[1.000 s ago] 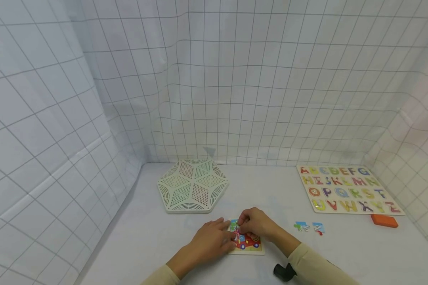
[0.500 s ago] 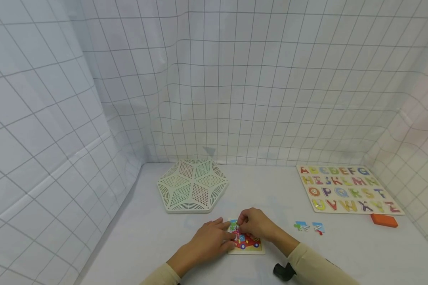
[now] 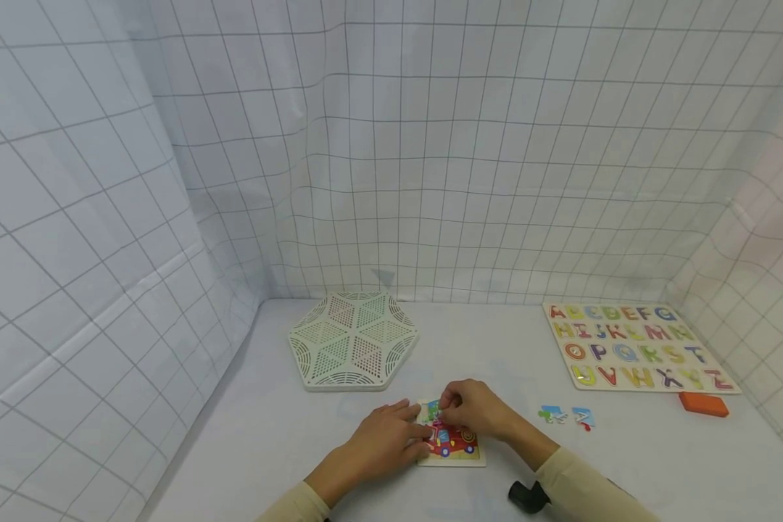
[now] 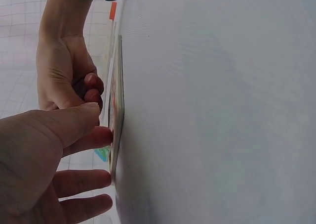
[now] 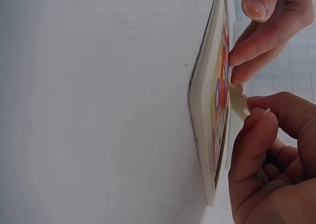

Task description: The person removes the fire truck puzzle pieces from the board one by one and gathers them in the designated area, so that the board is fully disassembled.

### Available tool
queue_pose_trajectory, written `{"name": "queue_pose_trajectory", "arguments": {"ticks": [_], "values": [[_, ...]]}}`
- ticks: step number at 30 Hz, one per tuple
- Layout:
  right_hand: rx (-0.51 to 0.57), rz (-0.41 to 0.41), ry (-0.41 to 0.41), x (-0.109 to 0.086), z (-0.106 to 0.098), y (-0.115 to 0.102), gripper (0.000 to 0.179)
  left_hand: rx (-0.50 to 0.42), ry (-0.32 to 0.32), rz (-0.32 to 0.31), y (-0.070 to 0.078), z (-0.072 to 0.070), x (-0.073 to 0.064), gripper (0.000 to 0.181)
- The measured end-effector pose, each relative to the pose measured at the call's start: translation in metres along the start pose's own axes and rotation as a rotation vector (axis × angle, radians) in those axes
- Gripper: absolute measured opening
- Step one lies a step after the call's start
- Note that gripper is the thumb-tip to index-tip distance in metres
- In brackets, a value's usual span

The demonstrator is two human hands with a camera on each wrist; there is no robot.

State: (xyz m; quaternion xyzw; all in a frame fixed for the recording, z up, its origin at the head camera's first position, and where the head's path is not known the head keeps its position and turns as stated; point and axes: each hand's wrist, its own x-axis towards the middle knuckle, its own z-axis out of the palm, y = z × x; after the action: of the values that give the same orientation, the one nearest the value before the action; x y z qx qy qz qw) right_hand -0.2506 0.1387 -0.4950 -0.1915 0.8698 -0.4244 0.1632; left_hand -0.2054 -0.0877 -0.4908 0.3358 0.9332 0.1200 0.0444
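Note:
A small wooden jigsaw puzzle (image 3: 453, 444) with a red truck picture lies flat at the front middle. My right hand (image 3: 479, 412) pinches a jigsaw piece (image 5: 239, 101) between thumb and forefinger, tilted over the puzzle's upper part. In the head view that piece shows green and blue beside the fingertips. My left hand (image 3: 386, 441) lies along the puzzle's left side, its extended fingers touching the board. Seen from the left wrist, the left fingertips (image 4: 104, 177) meet the board's edge, and the right hand (image 4: 66, 75) is curled just beyond.
Two loose jigsaw pieces (image 3: 552, 415) lie right of the puzzle. An alphabet board (image 3: 564, 371) sits at the back right, with an orange block (image 3: 703, 404) at its front edge. Left of centre is a pale hexagonal perforated panel (image 3: 354, 341). A black cylindrical object (image 3: 527, 497) shows beside the right sleeve.
My right hand has shifted slightly right, and the pinched piece has moved right with it over the puzzle. The left hand stays in place on the board.

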Motion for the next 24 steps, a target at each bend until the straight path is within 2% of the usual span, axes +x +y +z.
{"name": "queue_pose_trajectory", "arguments": {"ticks": [10, 14, 19, 24], "values": [[-0.014, -0.017, 0.028, -0.01, -0.01, 0.007, 0.011, -0.001, 0.045, -0.003, -0.001, -0.001, 0.006, 0.036], [0.013, 0.001, 0.056, -0.026, -0.03, 0.02, 0.011, 0.007, 0.041, -0.013, -0.001, -0.001, 0.008, 0.037], [0.052, 0.068, 0.109, -0.052, -0.061, 0.049, 0.013, 0.022, 0.03, -0.033, -0.001, 0.001, 0.009, 0.041], [-0.019, 0.092, 0.149, -0.07, -0.08, 0.072, 0.011, 0.012, 0.028, -0.038, -0.001, 0.001, 0.009, 0.044]]}}
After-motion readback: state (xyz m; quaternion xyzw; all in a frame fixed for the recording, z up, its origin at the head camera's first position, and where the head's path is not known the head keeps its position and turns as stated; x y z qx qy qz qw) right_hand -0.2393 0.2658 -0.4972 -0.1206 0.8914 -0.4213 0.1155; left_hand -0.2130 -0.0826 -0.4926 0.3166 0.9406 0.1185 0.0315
